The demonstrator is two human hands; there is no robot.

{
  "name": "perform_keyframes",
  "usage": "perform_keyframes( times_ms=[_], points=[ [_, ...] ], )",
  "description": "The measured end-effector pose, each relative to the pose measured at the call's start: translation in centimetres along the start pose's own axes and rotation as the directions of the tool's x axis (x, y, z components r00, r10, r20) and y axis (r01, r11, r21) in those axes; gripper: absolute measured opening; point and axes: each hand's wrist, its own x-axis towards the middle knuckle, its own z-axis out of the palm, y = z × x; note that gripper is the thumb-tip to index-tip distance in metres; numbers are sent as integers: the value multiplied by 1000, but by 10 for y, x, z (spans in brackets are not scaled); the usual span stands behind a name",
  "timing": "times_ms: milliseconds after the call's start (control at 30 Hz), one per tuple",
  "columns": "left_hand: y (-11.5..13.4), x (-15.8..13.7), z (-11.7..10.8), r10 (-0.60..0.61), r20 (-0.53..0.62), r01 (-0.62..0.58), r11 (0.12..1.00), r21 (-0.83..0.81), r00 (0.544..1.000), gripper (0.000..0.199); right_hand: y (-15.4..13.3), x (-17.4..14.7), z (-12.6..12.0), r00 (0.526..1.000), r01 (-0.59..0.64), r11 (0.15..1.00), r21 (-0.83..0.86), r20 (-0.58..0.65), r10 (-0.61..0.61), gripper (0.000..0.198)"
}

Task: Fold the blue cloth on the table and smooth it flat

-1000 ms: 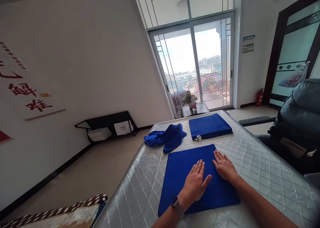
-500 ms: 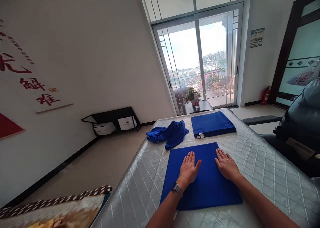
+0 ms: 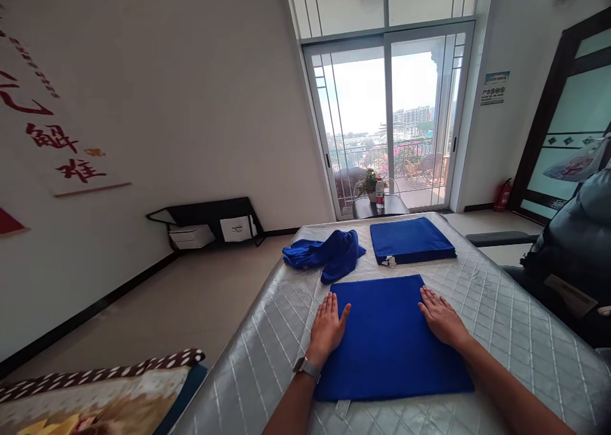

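Note:
A blue folded cloth point(image 3: 386, 339) lies flat and squared on the quilted silvery mattress point(image 3: 258, 359), a white tag poking out at its near left edge. My left hand point(image 3: 328, 327) rests flat on its left edge, fingers stretched and thumb apart. Along the right edge lies my right hand point(image 3: 442, 315), also flat with fingers extended. Beyond them sits a stack of folded blue cloths point(image 3: 410, 239) with white tags at its front corner. To its left is a crumpled blue cloth point(image 3: 327, 254) in a loose heap.
A small table with a bottle point(image 3: 380, 193) and a potted plant point(image 3: 370, 182) stands past the mattress by the sliding glass door point(image 3: 389, 123). A black leather chair point(image 3: 580, 225) is at the right. A patterned blanket point(image 3: 109, 390) shows at lower left.
My left hand has slid left from the middle of the folded cloth to its left edge. My right hand stays at the right edge. The view has shifted slightly.

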Motion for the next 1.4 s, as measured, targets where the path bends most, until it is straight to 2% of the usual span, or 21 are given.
perform_keyframes(
  times_ms=[167,300,433,633,800,933,1000,1100,1200,1267,1333,1400],
  points=[
    [0,-2,-3,0,-16,-1,1000,-16,1000,90,0,13,-6,999,-6,1000,-30,38,8,62],
    [1,-2,-4,-3,-34,2,1000,-28,999,89,-9,34,-15,1000,-6,997,-75,12,7,62],
    [2,-2,-6,-23,-20,23,999,-28,1000,90,-10,49,-13,998,-60,997,-57,6,60,65],
    [1,-2,-3,1,-14,-2,1000,-28,1000,90,-1,51,3,996,-69,997,-30,-50,67,65],
    [-2,1,2,13,-37,-12,1000,11,999,83,-2,51,0,996,-74,997,-28,-43,72,66],
    [4,-1,-5,-2,-41,4,998,58,999,83,-3,50,-3,996,-82,997,-10,-35,81,67],
    [18,-4,-11,36,-47,-33,998,60,998,81,-4,49,-4,996,-84,996,3,-36,84,66],
    [58,-7,-16,197,-7,-197,980,28,980,75,-5,49,-6,995,-88,996,24,-37,89,66],
    [116,-3,-13,406,37,-406,914,-25,913,71,-5,48,-6,996,-85,996,31,-39,86,64],
    [157,6,-8,500,29,-498,865,-68,865,69,-4,47,-5,997,-69,998,15,-42,69,63],
    [192,21,0,537,11,-533,839,-113,843,67,-1,46,-3,998,-40,999,-13,-39,40,62],
    [218,36,8,532,-6,-527,837,-145,847,65,2,45,0,999,-15,999,-37,-34,13,64]
  ],
)
